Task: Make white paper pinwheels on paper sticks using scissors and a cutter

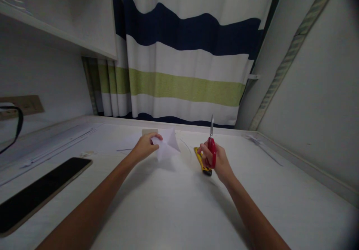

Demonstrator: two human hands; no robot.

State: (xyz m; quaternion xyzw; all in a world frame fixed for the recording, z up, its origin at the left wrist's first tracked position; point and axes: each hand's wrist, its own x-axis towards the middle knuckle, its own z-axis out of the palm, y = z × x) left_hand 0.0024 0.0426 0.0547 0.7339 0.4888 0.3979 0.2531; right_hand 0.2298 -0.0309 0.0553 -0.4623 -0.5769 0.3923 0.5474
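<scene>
My left hand [148, 144] pinches a folded piece of white paper [167, 145] by its left side, between thumb and fingers. The paper has pointed corners and stands a little above the white tabletop. In my right hand [218, 160] is a pair of scissors [212, 152] with red handles, its metal blades pointing up and away from me and looking closed together. The scissors are apart from the paper, to its right. Beneath and just left of my right hand lies a yellow and black utility knife [202, 162], partly covered by the fingers.
A phone [42, 192] with a dark screen lies at the left. A black cable [19, 126] hangs by the wall socket [28, 106]. Thin strips [263, 149] lie at the right edge. A striped curtain [185, 63] hangs behind the table [168, 212]; a shelf [56, 36] overhangs the left.
</scene>
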